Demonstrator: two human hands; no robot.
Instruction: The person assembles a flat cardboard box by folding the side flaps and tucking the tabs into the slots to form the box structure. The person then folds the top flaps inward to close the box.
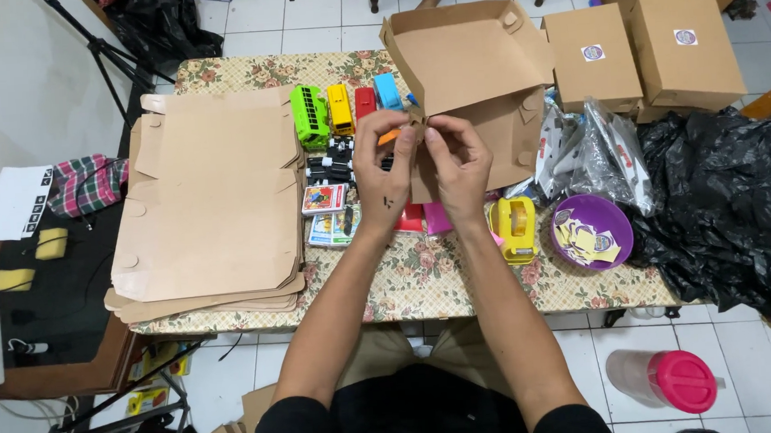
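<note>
Both the left hand (385,167) and right hand (460,164) pinch the near edge of a half-folded cardboard box (471,75), fingers closed on it. Flat box blanks (208,197) lie left; a yellow tape dispenser (514,227) sits right.

Your only bare tablecloth (426,281) is the front strip below the hands. Everything else is crowded — flat cardboard stack (208,197) left, toy buses (342,109) behind, tape dispenser (514,227) and purple bowl (593,232) right.

Bright even indoor light, soft faint shadows, sharp focus, slight wide-angle edge bending
</note>
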